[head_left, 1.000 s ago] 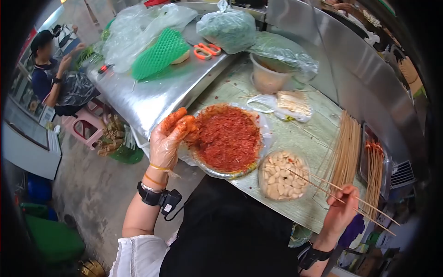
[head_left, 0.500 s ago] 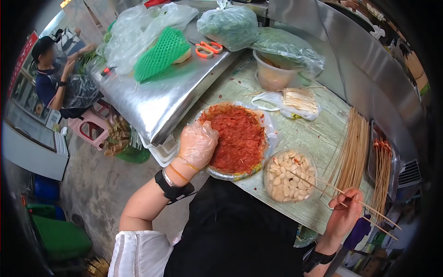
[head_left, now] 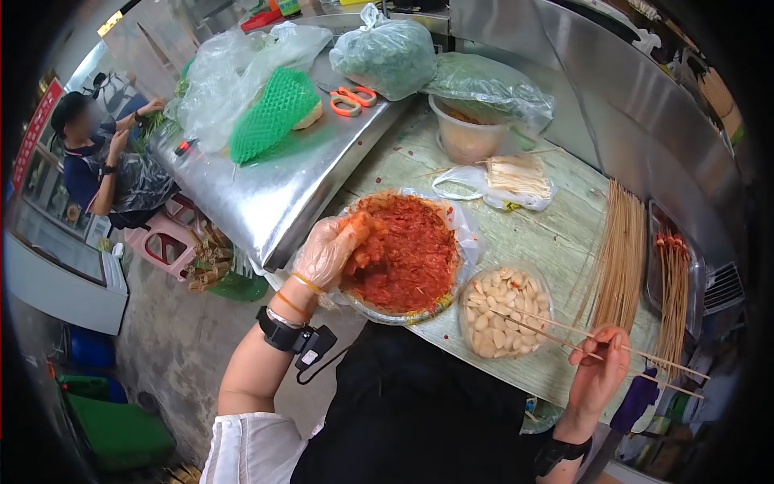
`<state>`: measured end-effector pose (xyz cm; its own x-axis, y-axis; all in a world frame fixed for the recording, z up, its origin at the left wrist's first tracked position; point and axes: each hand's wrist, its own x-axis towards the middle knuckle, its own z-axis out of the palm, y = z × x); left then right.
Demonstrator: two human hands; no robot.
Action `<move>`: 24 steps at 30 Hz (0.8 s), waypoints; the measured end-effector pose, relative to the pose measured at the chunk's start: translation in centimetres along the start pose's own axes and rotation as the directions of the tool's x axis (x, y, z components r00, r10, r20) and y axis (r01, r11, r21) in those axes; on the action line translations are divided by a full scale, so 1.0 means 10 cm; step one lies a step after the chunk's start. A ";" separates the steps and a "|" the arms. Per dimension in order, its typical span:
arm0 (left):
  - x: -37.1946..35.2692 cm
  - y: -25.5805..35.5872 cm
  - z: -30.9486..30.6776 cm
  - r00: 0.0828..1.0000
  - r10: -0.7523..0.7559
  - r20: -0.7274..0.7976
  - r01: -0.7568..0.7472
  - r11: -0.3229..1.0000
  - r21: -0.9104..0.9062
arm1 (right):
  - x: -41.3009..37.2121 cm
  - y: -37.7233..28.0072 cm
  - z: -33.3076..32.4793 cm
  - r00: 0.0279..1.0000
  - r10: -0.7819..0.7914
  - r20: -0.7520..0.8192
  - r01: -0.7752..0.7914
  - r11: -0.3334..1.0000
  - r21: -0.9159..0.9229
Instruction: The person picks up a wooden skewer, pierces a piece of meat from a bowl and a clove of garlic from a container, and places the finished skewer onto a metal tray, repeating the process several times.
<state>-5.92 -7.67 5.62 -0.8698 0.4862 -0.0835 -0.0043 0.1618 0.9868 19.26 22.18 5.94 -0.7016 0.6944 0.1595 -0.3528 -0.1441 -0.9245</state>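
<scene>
My left hand [head_left: 343, 246], in a clear plastic glove with a yellow band at the wrist, is over the left side of a bowl [head_left: 395, 318]. Its curled fingers are coated in red and closed round some of the chunky red mixture [head_left: 411, 258] that fills the bowl. Between the thumb and fingers of my bare right hand [head_left: 598, 367] are two bamboo skewers [head_left: 556, 327]. The skewers' points reach over a clear tub [head_left: 465, 327] of peeled garlic cloves [head_left: 504, 310], right of the bowl.
A long bundle of bamboo skewers [head_left: 613, 250] lies right of the tub, beside a tray of loaded skewers [head_left: 669, 274]. Behind the bowl stand a white tub [head_left: 468, 135] and bagged greens [head_left: 383, 52]. Orange-handled scissors [head_left: 352, 101] rest on the steel counter [head_left: 266, 194]. Another person [head_left: 93, 157] is at far left.
My left hand has turned and lifted out of the red mixture, showing its red-coated fingers. The skewers in my right hand have shifted slightly, points still over the garlic. My view has tilted a little.
</scene>
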 end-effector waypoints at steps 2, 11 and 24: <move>-0.01 0.00 0.11 0.996 -0.089 0.003 0.085 0.950 -0.299 | 0.00 -0.01 0.00 1.000 -0.003 0.009 0.003 1.000 -0.019; 0.00 -0.10 0.41 0.994 0.100 -0.039 -0.100 0.995 -0.004 | 0.00 -0.17 -0.01 0.999 -0.041 0.010 0.041 0.997 -0.068; -0.08 -0.11 0.74 0.953 0.274 -0.127 -0.283 0.957 -0.062 | 0.15 -0.34 0.23 0.977 -0.005 0.215 0.093 0.911 -0.402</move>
<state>-1.53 -1.86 3.53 -0.8931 0.3985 0.2084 0.2119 -0.0360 0.9766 18.03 22.07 10.12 -0.8169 0.5269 0.2345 -0.1374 0.2171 -0.9664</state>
